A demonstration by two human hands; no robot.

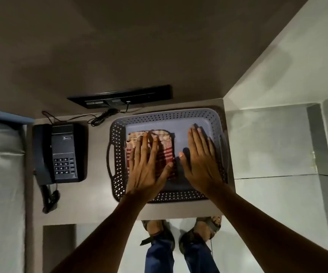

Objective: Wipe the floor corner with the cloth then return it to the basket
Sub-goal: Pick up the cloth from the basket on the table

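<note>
A grey perforated basket [117, 134] with side handles sits on a low table. Inside it lies a folded red-and-cream patterned cloth [167, 148], in the left half. My left hand [147, 166] hovers flat over the cloth with fingers spread, covering much of it; whether it touches the cloth I cannot tell. My right hand [200, 160] is flat and open above the basket's bare right half, beside the cloth. Neither hand grips anything.
A black desk phone [60, 152] with a coiled cord stands left of the basket. A black socket strip [119, 96] is on the wall behind. White tiled floor [273, 146] and a wall corner lie to the right. My sandalled feet [180, 233] stand below the table edge. A bed is at far left.
</note>
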